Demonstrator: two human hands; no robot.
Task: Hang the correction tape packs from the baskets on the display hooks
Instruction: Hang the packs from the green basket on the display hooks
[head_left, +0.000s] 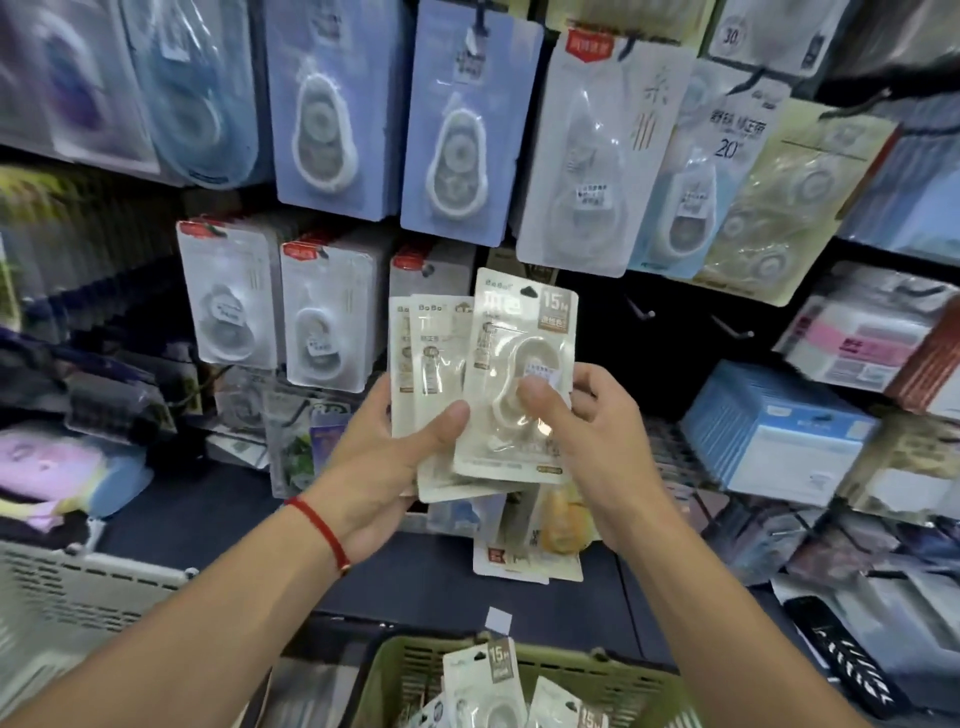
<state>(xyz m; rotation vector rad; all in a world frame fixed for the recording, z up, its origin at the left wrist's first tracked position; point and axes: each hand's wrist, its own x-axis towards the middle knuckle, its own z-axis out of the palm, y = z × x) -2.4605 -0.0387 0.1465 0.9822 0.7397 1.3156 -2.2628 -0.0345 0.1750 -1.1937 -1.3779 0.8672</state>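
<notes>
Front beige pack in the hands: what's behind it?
Behind the front pack, at least two more beige packs are fanned out, held by the left hand. Only their left edges and tops show; any further packs are covered.

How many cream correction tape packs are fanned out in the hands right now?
3 visible: the front pack pinched by the right hand, the middle pack and the back pack held by the left hand. More may be hidden behind them.

Fanned packs (511, 384) held between both hands (395, 457), before hung rows on display hooks (641, 310). Below the hands, a basket (613, 680) with more packs inside; another basket (72, 592) left.
</notes>
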